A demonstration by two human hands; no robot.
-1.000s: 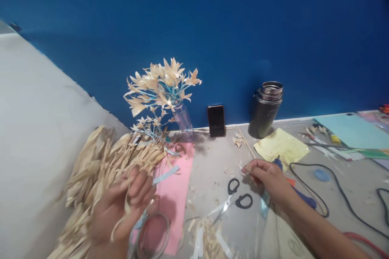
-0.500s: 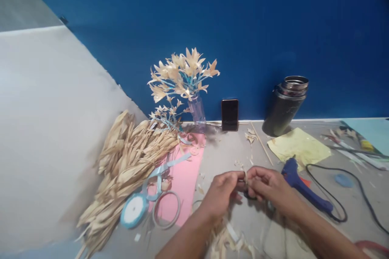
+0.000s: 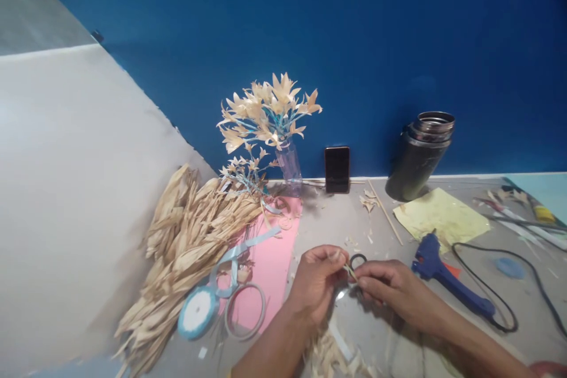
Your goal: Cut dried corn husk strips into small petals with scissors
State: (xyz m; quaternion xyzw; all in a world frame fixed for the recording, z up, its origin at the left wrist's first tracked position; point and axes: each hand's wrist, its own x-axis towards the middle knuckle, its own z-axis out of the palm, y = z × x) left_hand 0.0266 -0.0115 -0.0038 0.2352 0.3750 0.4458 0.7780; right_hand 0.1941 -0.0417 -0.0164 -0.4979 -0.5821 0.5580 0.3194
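My left hand (image 3: 315,283) pinches one end of a small pale strip (image 3: 351,273), which looks like dried corn husk. Thumb and finger of my right hand (image 3: 394,286) close on its other end. Behind the strip, a black ring (image 3: 358,257) like a scissor handle lies on the table, partly covered by my hands. Below my hands sits a pile of cut husk pieces (image 3: 328,354). A blue glue gun (image 3: 452,280) rests just right of my right hand.
Dried husks (image 3: 190,248) lie left, near a blue ribbon spool (image 3: 198,312), a tape roll (image 3: 245,311) and pink paper (image 3: 274,271). Husk flowers (image 3: 270,109) stand in a clear vase (image 3: 289,165). Behind are a phone (image 3: 337,169), a dark flask (image 3: 419,159) and yellow paper (image 3: 443,215).
My hands have drawn slightly apart and my right hand has lowered, so the strip between them shows more clearly. The black ring has come into view. The whole view has shifted slightly.
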